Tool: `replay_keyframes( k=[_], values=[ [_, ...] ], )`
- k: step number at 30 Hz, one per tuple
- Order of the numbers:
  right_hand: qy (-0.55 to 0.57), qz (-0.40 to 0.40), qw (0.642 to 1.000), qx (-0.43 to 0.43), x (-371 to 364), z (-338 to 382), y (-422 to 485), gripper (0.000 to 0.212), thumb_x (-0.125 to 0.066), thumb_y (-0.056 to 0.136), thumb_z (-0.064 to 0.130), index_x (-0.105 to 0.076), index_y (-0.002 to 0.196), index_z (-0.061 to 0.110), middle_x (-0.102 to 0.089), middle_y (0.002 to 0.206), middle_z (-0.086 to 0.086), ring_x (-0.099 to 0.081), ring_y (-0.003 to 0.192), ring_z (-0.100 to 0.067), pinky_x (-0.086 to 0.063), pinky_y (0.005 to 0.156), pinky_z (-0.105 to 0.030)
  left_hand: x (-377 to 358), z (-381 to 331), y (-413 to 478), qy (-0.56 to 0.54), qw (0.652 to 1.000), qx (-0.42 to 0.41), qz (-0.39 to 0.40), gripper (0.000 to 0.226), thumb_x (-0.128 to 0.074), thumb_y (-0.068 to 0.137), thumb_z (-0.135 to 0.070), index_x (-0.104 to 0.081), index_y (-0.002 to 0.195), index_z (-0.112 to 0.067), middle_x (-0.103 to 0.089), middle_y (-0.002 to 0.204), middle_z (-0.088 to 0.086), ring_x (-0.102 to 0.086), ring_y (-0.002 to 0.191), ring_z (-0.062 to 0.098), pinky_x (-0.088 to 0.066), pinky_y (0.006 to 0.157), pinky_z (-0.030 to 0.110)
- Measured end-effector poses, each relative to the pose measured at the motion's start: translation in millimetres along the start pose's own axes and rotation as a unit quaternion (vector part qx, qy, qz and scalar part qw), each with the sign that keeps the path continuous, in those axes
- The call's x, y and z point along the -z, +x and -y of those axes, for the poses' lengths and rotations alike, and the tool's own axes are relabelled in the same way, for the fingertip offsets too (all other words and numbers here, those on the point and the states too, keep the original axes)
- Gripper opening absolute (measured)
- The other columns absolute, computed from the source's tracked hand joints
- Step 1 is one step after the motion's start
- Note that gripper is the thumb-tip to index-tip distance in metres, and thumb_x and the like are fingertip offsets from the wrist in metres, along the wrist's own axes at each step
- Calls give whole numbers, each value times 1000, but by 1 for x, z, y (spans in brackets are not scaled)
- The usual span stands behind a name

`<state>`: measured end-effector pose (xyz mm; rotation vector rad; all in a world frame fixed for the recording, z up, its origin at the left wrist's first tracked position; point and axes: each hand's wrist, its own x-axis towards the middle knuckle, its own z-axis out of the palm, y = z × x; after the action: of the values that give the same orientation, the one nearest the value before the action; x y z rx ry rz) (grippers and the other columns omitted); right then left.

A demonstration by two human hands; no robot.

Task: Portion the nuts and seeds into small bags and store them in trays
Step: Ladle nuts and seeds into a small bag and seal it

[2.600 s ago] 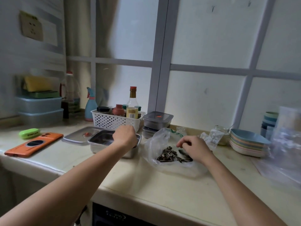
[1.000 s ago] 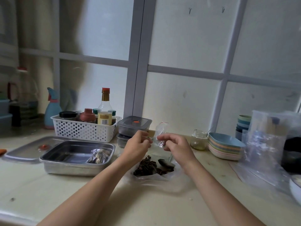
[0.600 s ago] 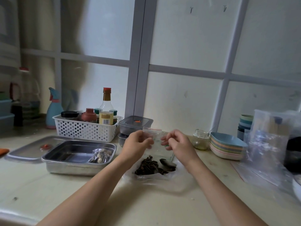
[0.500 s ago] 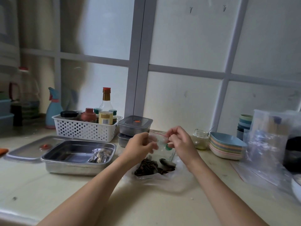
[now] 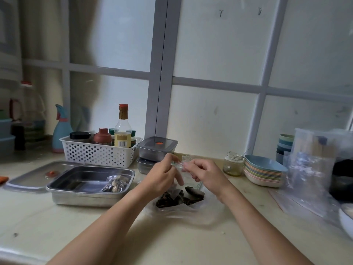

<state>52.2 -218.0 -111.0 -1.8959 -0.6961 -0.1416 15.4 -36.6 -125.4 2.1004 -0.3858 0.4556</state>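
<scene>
Both hands hold a small clear bag [image 5: 180, 163] by its top edge above the counter, my left hand [image 5: 163, 176] on its left side and my right hand [image 5: 205, 174] on its right. Below them a large clear plastic bag [image 5: 191, 209] lies flat with a pile of dark sunflower seeds [image 5: 172, 197] and a metal spoon [image 5: 193, 191] on it. To the left stands an open steel tray [image 5: 63, 185] with one filled small bag [image 5: 115, 185] inside.
The tray's lid [image 5: 32, 176] lies at far left. A white basket [image 5: 99, 153] of bottles and two stacked lidded steel containers [image 5: 156, 148] stand behind. A glass jar [image 5: 233, 163], stacked coloured dishes [image 5: 263, 173] and clear bags [image 5: 309, 169] fill the right side.
My left hand left the steel tray, where a filled bag now lies. Both hands rose over the seeds with a small clear bag, and the view swung right.
</scene>
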Motion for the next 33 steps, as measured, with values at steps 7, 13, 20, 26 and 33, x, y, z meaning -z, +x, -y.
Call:
replay_keyframes(
  k=[7, 13, 20, 26, 33],
  values=[
    [-30, -54, 997, 43, 0, 0, 1, 18, -76, 91, 32, -77, 74, 25, -73, 83, 7, -63, 77, -8, -52, 80, -34, 0, 4, 1, 88, 996, -11, 2, 24, -39, 101, -11, -44, 124, -17, -74, 80, -1, -61, 74, 0, -44, 73, 21],
    [47, -11, 997, 53, 2, 5, -5, 17, -73, 95, 27, -75, 82, 15, -64, 74, -12, -46, 58, -18, -39, 56, -30, 2, 4, 2, 90, 996, 6, -17, 23, -39, 101, -16, -59, 108, -23, -72, 82, -5, -59, 82, 6, -47, 85, 35],
    [31, 14, 998, 57, -2, 5, -5, 12, -67, 100, 23, -77, 102, 30, -71, 83, -6, -49, 56, -23, -41, 50, -29, 5, 2, 1, 69, 998, -12, -3, 58, -35, 88, -70, -67, 109, -27, -68, 104, -10, -61, 103, 9, -44, 102, 50],
    [19, 27, 999, 27, 1, -7, -3, 29, -59, 103, 15, -74, 107, 38, -62, 72, 0, -51, 54, -19, -42, 55, -35, 7, 7, 3, 66, 996, -67, -2, 43, -73, 84, -61, -68, 104, -24, -70, 92, -9, -65, 87, 3, -51, 76, 22],
    [21, 50, 998, 39, 3, 1, -5, 31, -51, 106, 12, -75, 114, 29, -73, 84, 6, -58, 60, -23, -48, 57, -29, 6, 10, 5, 110, 990, -71, -43, 19, -71, 94, -43, -69, 95, -24, -67, 77, -13, -59, 73, -2, -40, 60, 14]
  ],
)
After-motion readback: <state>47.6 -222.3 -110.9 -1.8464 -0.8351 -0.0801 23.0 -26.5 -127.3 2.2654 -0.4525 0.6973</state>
